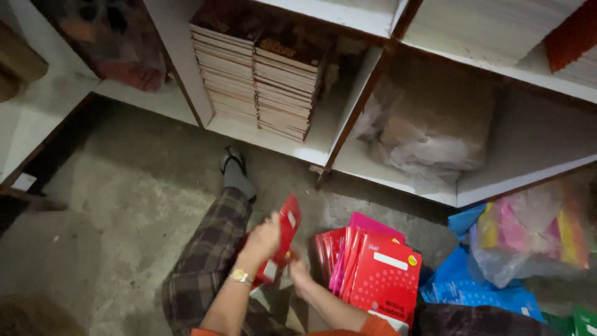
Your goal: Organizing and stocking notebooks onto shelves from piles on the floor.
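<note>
The left hand (264, 239), a gold watch on its wrist, pinches the upper edge of a thin red notebook (283, 239) held tilted above the person's lap, fingers curled over the cover; just below and to the right, the right hand (300, 275) sits at the notebook's lower end, but whether it grips or only steadies cannot be told. Such a slim, soft-covered book is likely light and bendy, with a glossy cover that could slip, so a hold along the spine or with a thumb across the face looks surest. Left of the hands lie the plaid-trousered leg (208, 261), a grey sock in a sandal (235, 169) and the bare concrete floor (124, 205). Right of the hands a row of red and pink notebooks (367, 264) stands leaning, close enough to be knocked over by an elbow. Further right lie a blue plastic bag (479, 292) and a clear bag of coloured packets (535, 233). Above, white shelves (292, 146) carry two stacks of brown-edged books (258, 74) and a crumpled wrapped bundle (429, 130), well apart from the hands.
</note>
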